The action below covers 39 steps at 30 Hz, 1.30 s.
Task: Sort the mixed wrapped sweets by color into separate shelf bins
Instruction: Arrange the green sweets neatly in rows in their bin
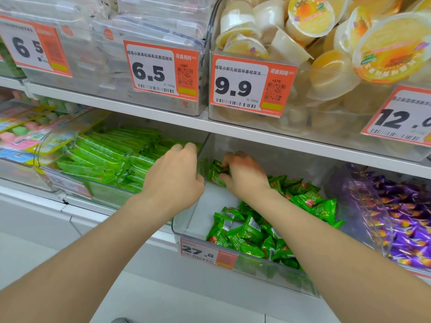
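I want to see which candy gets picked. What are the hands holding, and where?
The right hand pinches green wrapped sweets at their right edge, thumb below and fingers above. Whether the left hand holds anything cannot be told.

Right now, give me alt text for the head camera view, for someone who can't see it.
A person's right hand pinches green wrapped sweets at the back of a clear shelf bin, while the left hand sits at its left wall. Green stick packs fill the bin to the left, purple sweets the one on the right.
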Tool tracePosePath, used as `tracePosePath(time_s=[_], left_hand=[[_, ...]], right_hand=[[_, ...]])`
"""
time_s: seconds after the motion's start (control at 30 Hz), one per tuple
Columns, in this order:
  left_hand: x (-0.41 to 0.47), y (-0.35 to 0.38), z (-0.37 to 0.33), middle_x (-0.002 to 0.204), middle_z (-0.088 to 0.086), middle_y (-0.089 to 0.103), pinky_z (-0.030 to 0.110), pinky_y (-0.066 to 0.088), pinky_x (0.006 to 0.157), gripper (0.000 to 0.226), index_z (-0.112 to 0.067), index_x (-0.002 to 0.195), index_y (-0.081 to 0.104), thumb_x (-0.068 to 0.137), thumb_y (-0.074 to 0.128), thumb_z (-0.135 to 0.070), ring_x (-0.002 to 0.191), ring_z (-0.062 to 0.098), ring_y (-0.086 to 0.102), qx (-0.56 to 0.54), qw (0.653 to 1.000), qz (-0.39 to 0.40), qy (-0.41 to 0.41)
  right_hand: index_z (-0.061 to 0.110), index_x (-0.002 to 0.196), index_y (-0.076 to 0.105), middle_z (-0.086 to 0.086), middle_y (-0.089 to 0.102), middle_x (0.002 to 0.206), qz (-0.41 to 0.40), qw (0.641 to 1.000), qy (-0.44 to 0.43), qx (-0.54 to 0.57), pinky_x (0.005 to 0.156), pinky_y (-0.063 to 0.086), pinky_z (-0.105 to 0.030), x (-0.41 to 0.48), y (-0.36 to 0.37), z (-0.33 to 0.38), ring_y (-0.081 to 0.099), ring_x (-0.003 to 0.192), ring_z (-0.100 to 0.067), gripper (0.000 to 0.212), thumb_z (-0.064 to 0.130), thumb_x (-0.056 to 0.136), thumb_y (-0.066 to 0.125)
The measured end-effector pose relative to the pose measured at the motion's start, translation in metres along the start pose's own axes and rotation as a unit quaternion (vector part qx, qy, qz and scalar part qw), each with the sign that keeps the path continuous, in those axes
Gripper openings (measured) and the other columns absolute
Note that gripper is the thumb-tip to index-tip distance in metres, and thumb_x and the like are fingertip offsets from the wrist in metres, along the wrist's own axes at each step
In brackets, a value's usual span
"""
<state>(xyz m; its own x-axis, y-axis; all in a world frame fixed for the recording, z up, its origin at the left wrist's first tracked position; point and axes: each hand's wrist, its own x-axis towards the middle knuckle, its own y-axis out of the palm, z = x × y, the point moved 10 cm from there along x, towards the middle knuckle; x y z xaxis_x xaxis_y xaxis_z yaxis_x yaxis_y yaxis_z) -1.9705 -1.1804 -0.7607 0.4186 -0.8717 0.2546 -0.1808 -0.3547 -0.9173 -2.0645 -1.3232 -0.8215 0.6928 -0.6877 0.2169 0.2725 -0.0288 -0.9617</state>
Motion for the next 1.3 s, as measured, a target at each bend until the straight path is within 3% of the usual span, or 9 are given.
tracePosePath(time_s=[0.1,0.23,0.33,0.6,0.83,0.97,1.1,1.2,1.3], left_hand=[[-0.005,-0.015,-0.023,0.113,0.006,0.055,0.047,0.050,0.088,0.038,-0.018,0.124,0.059,0.088,0.066,-0.022,0.106,0.032,0.051,0.047,0.993,-0.070,0.078],[-0.016,-0.012,-0.055,0.098,-0.001,0.058,0.043,0.052,0.081,0.025,-0.024,0.107,0.069,0.088,0.064,-0.009,0.096,0.024,0.054,-0.005,0.984,-0.043,0.170],[-0.022,0.006,-0.057,0.096,-0.003,0.061,0.040,0.056,0.079,0.023,-0.027,0.102,0.070,0.090,0.059,-0.009,0.091,0.024,0.064,-0.040,0.989,0.027,0.142],[-0.022,0.027,-0.035,0.080,0.008,0.072,0.045,0.061,0.072,0.030,-0.013,0.096,0.070,0.103,0.053,-0.037,0.080,0.027,0.074,-0.132,0.987,0.095,-0.014],[-0.021,0.026,-0.028,0.084,0.011,0.078,0.043,0.065,0.082,0.031,-0.010,0.120,0.071,0.091,0.081,-0.014,0.079,0.022,0.079,-0.382,0.913,0.103,-0.101],[-0.025,0.010,-0.035,0.081,0.007,0.079,0.039,0.066,0.078,0.017,-0.012,0.102,0.077,0.087,0.084,-0.011,0.080,0.022,0.079,-0.432,0.892,0.110,-0.075],[-0.020,-0.003,-0.037,0.080,-0.003,0.079,0.030,0.062,0.077,0.016,-0.021,0.097,0.081,0.083,0.087,-0.025,0.077,0.008,0.076,-0.380,0.920,0.092,-0.025],[-0.017,-0.019,-0.038,0.074,-0.014,0.075,0.010,0.046,0.070,0.009,-0.030,0.089,0.080,0.084,0.085,-0.036,0.070,-0.011,0.064,-0.255,0.966,0.038,0.034],[-0.014,-0.029,-0.032,0.086,-0.015,0.070,0.013,0.038,0.073,0.010,-0.037,0.097,0.075,0.088,0.080,-0.037,0.084,-0.002,0.061,-0.148,0.987,-0.034,0.053]], right_hand=[[0.023,0.094,0.072,0.002,0.069,0.087,0.091,0.994,-0.031,0.048,0.077,0.056,-0.032,-0.008,-0.004,0.007,0.067,0.087,-0.023,0.011,0.030,0.087,0.067],[0.029,0.124,0.069,0.007,0.068,0.104,0.270,0.957,-0.093,-0.047,0.088,0.055,-0.033,-0.053,0.018,0.010,0.061,0.097,-0.016,0.052,0.050,0.076,0.076],[0.027,0.122,0.071,0.008,0.071,0.103,0.260,0.962,-0.076,-0.045,0.094,0.054,-0.038,-0.061,0.020,0.000,0.062,0.101,-0.018,0.050,0.046,0.077,0.081],[0.031,0.098,0.076,0.011,0.074,0.091,0.087,0.966,-0.021,0.243,0.084,0.058,-0.026,-0.064,-0.049,-0.003,0.069,0.087,-0.002,0.026,0.024,0.073,0.080],[0.030,0.110,0.075,-0.001,0.073,0.100,0.052,0.902,-0.029,0.427,0.080,0.059,-0.032,-0.087,-0.072,0.001,0.071,0.092,-0.016,0.040,0.029,0.075,0.094],[0.011,0.116,0.075,-0.011,0.079,0.107,0.126,0.826,0.055,0.547,0.080,0.060,-0.033,-0.091,-0.056,-0.011,0.073,0.092,-0.020,0.027,0.019,0.091,0.079],[0.002,0.116,0.075,-0.018,0.075,0.108,0.199,0.776,0.043,0.597,0.073,0.057,-0.031,-0.089,-0.050,-0.002,0.062,0.090,-0.024,0.027,0.017,0.094,0.074],[0.004,0.116,0.075,-0.024,0.074,0.108,0.179,0.795,0.036,0.579,0.066,0.053,-0.027,-0.079,-0.047,-0.001,0.060,0.083,-0.020,0.023,0.017,0.098,0.072],[0.016,0.114,0.078,-0.004,0.079,0.096,0.090,0.895,0.051,0.434,0.071,0.054,-0.026,-0.060,-0.045,-0.014,0.064,0.076,-0.007,0.018,0.025,0.100,0.071]])
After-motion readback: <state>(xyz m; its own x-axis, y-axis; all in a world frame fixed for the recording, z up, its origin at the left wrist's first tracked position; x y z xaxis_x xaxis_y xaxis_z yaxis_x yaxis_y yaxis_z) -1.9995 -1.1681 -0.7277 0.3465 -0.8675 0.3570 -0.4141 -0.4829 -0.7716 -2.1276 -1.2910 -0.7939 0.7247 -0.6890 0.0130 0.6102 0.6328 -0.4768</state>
